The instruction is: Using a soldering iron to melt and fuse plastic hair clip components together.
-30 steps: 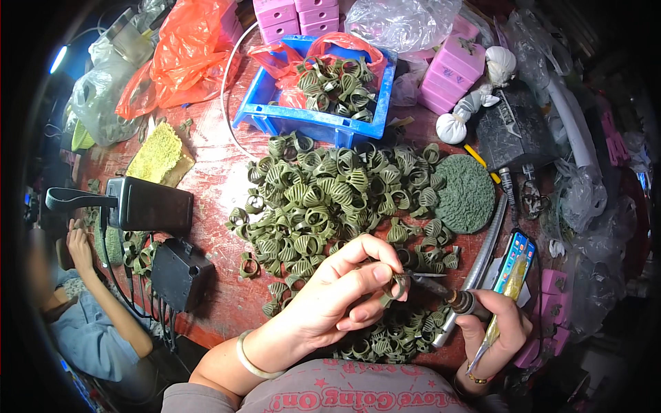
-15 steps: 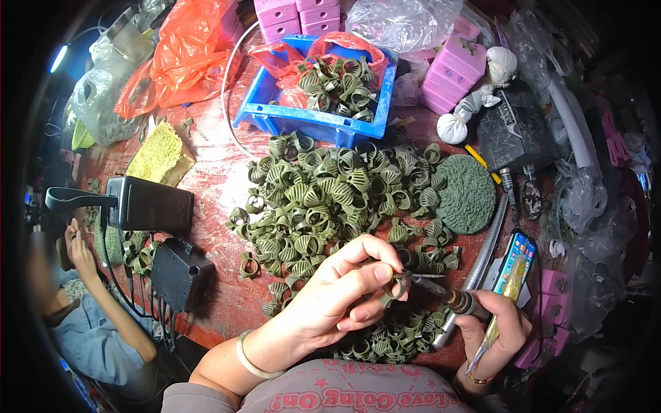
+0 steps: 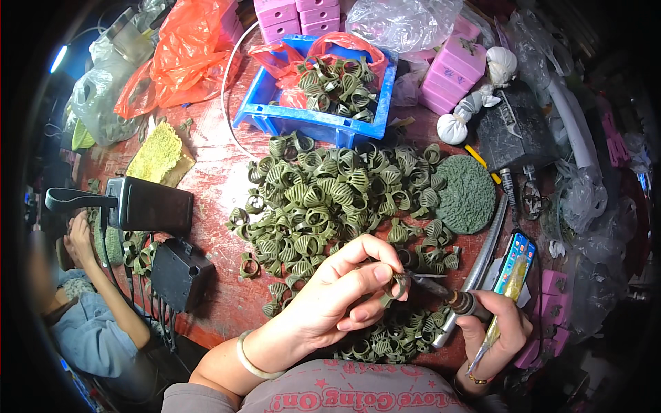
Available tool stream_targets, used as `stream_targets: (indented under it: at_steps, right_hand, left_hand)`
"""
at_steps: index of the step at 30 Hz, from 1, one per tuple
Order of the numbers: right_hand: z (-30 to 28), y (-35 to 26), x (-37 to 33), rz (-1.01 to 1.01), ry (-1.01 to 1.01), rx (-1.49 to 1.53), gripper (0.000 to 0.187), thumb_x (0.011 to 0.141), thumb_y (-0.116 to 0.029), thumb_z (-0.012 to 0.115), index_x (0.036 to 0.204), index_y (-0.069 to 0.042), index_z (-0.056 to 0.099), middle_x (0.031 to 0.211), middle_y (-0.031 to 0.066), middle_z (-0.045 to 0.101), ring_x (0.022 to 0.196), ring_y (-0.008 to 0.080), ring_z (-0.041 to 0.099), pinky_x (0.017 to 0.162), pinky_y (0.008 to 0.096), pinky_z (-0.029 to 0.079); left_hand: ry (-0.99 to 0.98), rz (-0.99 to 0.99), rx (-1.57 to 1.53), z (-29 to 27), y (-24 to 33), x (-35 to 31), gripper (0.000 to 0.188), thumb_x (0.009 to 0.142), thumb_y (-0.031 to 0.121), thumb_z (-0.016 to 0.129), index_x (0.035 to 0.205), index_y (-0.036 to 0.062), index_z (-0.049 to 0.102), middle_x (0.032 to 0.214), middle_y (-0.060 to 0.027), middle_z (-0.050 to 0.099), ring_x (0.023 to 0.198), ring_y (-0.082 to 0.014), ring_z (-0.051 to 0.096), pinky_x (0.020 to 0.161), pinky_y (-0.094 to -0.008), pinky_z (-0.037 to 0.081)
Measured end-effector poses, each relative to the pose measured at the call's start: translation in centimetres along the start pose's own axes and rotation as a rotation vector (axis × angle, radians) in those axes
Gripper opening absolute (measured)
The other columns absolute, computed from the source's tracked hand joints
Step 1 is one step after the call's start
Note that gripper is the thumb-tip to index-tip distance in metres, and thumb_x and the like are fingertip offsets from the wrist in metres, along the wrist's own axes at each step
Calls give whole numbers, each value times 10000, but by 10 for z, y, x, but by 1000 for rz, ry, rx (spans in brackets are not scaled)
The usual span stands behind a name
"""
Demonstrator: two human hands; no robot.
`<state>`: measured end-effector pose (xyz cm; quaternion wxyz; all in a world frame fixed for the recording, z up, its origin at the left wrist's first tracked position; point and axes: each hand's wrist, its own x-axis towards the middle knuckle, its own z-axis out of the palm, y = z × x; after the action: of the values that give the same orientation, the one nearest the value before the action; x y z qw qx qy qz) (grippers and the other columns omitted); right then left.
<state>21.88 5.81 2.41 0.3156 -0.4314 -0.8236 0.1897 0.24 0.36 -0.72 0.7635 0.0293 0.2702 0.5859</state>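
Observation:
My left hand pinches a small green openwork ring between thumb and fingers, at the front of the pile. In my right hand is a handheld tool with a dark barrel and a slim pointed metal tip. The tip reaches left to the ring; whether it touches is too small to tell. A thin, yellow-smeared tool also lies in the right hand, crossing its fingers. Beyond both hands spreads a large heap of similar green rings, with more rings close to my body.
A blue bin holds red plastic and rings. A round green textured pad, metal tube, phone and black box lie right. A power bank and yellow sponge lie left, near a co-worker's arm.
My hands, the ring and the pointed tool stay almost in place, the tool's tip shifting only slightly. At the left, the co-worker's arm and hand have moved a little.

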Motion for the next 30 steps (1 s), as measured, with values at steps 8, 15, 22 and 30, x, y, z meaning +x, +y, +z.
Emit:
stream_targets:
  at_steps: [8, 15, 22, 30]
  right_hand:
    - [-1, 3, 0, -28, 6, 32, 412, 730, -358, 802, 864, -2, 646, 704, 75, 672, 575, 209, 649, 524, 275, 505]
    - [-1, 1, 1, -19, 2, 23, 444, 776, -398, 757, 869, 18, 633, 656, 69, 641, 586, 166, 631, 570, 254, 476]
    - [-3, 1, 4, -12, 5, 19, 443, 780, -402, 754, 874, 13, 631, 654, 65, 640, 590, 167, 637, 568, 254, 480]
    - [-10, -9, 7, -24, -48, 49, 345, 690, -243, 843, 889, -30, 658, 708, 78, 671, 593, 210, 663, 527, 306, 519]
  left_hand:
    - [5, 8, -7, 3, 0, -1, 133, 935, 175, 560, 996, 80, 491, 873, -157, 578, 417, -14, 317, 342, -131, 229]
    - [21, 2, -20, 2, 0, 0, 98, 931, 142, 534, 986, 70, 497, 859, -169, 565, 413, -17, 319, 339, -127, 240]
    - [-2, 10, -10, 4, 1, 3, 89, 931, 134, 521, 989, 72, 494, 861, -166, 564, 411, -16, 312, 335, -126, 235]
    - [24, 28, -45, -2, 0, -6, 57, 924, 112, 498, 964, 74, 485, 843, -143, 599, 411, -32, 328, 331, -152, 241]
